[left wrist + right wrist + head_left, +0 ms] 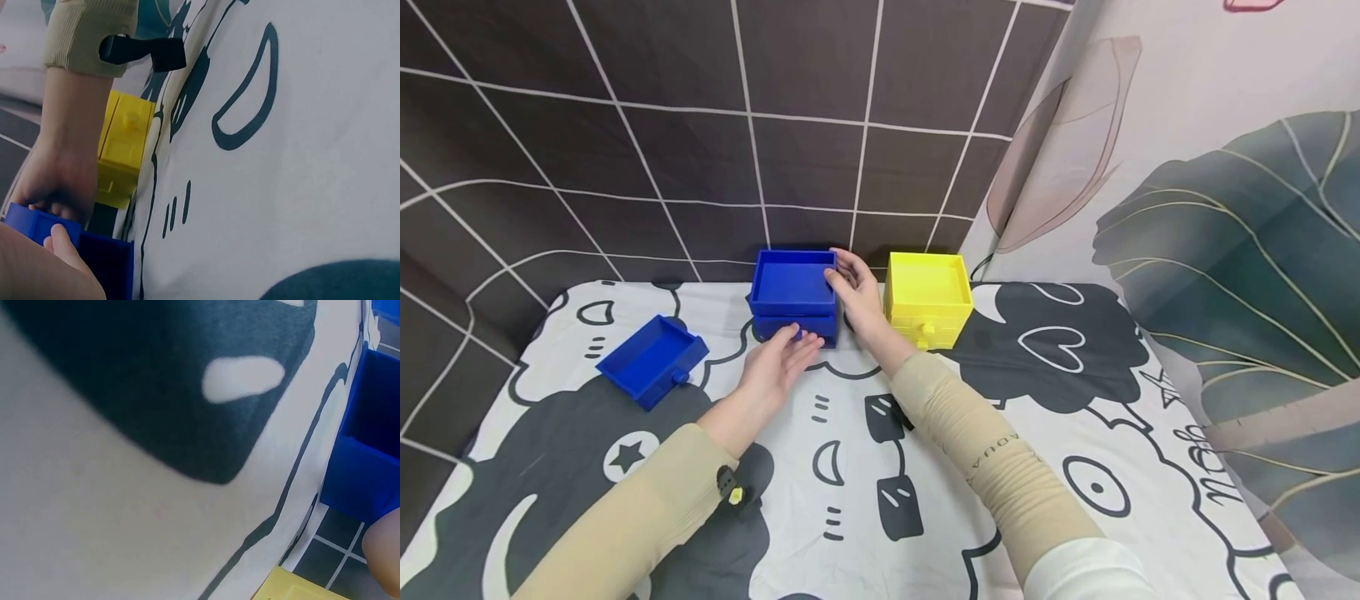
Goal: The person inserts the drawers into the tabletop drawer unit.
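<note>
A small blue drawer box (793, 283) stands at the back of the patterned cloth, with a dark open compartment (375, 406) showing in the right wrist view. My right hand (861, 304) grips its right side, thumb over the top rim. At the box's front is my left hand (775, 358), palm turned up and fingers loosely extended. In the left wrist view, the left thumb (65, 247) lies against the blue front. A loose blue drawer (651, 358) with a round knob rests on the cloth to the left.
A yellow drawer box (928, 292) with knobs on its front stands just right of my right hand. Behind is a dark wall covering (805, 167) with white grid lines. The cloth (805, 533) carries black-and-white cartoon prints.
</note>
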### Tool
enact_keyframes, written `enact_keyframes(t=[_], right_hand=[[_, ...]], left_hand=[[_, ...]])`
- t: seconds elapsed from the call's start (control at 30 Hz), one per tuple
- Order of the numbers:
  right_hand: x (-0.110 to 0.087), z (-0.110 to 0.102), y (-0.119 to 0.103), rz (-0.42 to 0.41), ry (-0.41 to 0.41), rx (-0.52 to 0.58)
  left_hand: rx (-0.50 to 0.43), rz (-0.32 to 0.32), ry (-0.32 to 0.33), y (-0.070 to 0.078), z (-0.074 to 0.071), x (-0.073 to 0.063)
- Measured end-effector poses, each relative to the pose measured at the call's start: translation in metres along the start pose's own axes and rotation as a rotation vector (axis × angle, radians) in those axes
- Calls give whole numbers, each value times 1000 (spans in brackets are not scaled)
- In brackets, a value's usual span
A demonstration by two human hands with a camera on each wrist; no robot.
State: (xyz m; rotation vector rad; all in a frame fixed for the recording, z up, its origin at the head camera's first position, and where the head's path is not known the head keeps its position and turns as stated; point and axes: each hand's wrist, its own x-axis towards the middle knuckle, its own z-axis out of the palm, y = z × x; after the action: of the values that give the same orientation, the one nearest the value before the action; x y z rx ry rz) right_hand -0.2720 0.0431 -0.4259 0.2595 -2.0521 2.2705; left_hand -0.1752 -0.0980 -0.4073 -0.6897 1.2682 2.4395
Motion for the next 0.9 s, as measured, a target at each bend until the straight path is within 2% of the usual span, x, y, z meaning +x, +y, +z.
enact_keyframes(t=[0.2,0.37,0.67,0.9], right_hand=[[1,-1,-1,-8,-4,-5],[1,-1,0,-3,-5,-12],[1,0,1,-6,-1,0],[-1,1,-1,4,3,-12]], left_hand=[[-5,10,21,1,4,7],[-6,0,36,1,4,8],[-41,-38,-19,3,-2,3],[-22,-43,-49,2,-8,-7]])
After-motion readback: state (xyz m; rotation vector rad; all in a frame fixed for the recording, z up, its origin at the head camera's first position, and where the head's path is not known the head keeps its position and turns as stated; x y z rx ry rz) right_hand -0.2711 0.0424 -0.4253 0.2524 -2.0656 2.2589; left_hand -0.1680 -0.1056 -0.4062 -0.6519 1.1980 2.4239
